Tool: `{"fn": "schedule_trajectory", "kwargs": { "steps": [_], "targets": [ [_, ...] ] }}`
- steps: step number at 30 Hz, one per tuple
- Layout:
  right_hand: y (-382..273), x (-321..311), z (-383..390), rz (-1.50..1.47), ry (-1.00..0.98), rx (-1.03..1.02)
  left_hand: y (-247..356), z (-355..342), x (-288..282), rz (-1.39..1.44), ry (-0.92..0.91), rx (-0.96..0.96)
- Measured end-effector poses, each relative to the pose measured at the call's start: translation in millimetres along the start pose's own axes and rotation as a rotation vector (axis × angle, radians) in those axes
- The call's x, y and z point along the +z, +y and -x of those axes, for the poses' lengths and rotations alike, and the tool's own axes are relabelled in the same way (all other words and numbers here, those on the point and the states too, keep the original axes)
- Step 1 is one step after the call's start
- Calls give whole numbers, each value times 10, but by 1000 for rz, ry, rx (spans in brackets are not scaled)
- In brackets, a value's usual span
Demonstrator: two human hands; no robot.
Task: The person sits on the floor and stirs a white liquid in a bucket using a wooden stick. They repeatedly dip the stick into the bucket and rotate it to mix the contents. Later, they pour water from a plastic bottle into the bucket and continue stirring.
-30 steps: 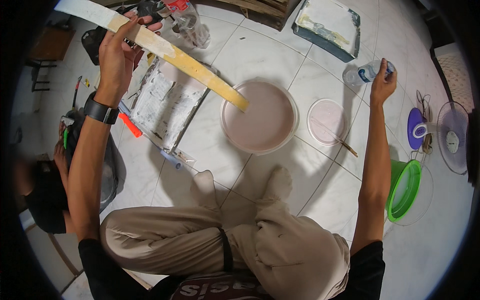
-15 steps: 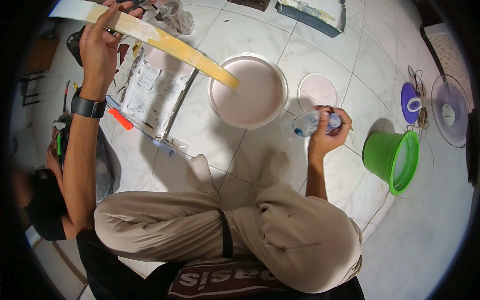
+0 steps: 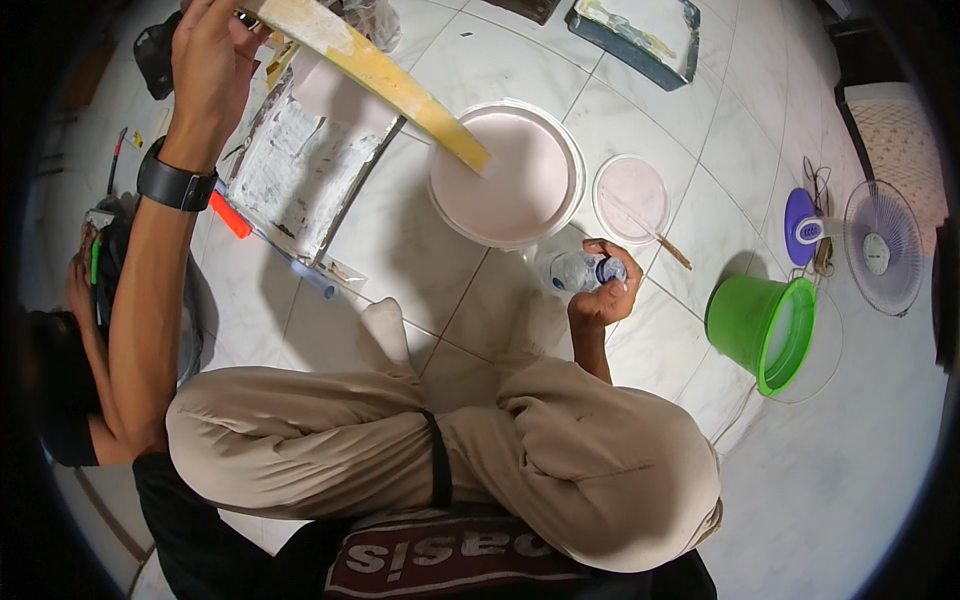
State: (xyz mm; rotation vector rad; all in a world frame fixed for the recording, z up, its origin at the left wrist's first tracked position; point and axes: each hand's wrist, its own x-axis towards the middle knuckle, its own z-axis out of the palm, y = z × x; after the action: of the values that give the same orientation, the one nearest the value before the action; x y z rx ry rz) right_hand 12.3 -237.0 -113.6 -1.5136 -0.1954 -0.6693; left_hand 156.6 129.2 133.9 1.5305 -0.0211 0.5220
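My left hand (image 3: 212,80) is raised at the upper left, gripping the upper end of a long flat wooden slat (image 3: 390,78). The slat slants down to the right, with its yellow-stained tip over a round white tub (image 3: 580,190) of pale pink paint (image 3: 510,190). Whether the tip touches the paint I cannot tell. In my right hand (image 3: 608,300), a clear plastic bottle (image 3: 572,271) with a blue cap end is tilted on its side, its base toward the tub. Beside the tub lies a round lid (image 3: 630,185) smeared pink, with a thin stick (image 3: 662,238) across it.
A paint-streaked tray (image 3: 300,175) lies left of the tub, by an orange-handled tool (image 3: 230,214). Another dark tray (image 3: 640,45) sits at the back. On the right stand a green bucket (image 3: 735,322) and a fan (image 3: 882,248). Another person's arm (image 3: 88,320) shows at left.
My right hand has moved left and down with the bottle, away from the lid, uncovering the thin stick. My left hand still holds the slat over the tub. The whole view has shifted slightly.
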Motion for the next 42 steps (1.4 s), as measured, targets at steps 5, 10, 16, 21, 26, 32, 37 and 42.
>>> {"fn": "schedule_trajectory", "kwargs": {
  "steps": [5, 10, 16, 21, 26, 32, 37, 42],
  "targets": [
    [-157, 22, -19, 129, -91, -30, -11, 18, 55, 32, 19, -17],
    [-173, -36, -17, 101, -134, -101, -2, 57, 37, 42, -27, 29],
    [-225, -186, 0, 275, -291, -166, -34, 61, 26, -39, -40, 66],
    [-337, -189, -48, 388, -307, -228, -19, 81, 44, -72, -17, 73],
    [-459, -279, -177, 267, -55, -124, -28, 88, -2, -74, -34, 87],
    [361, -1332, 667, 798, -78, 181, 11, 18, 134, -55, -55, 142],
    [162, -1298, 866, 1017, -289, 330, -74, 47, 32, -3, -105, 197],
    [-270, -857, 733, 709, -371, 240, -64, 27, 90, -9, -121, 213]
  ]
}}
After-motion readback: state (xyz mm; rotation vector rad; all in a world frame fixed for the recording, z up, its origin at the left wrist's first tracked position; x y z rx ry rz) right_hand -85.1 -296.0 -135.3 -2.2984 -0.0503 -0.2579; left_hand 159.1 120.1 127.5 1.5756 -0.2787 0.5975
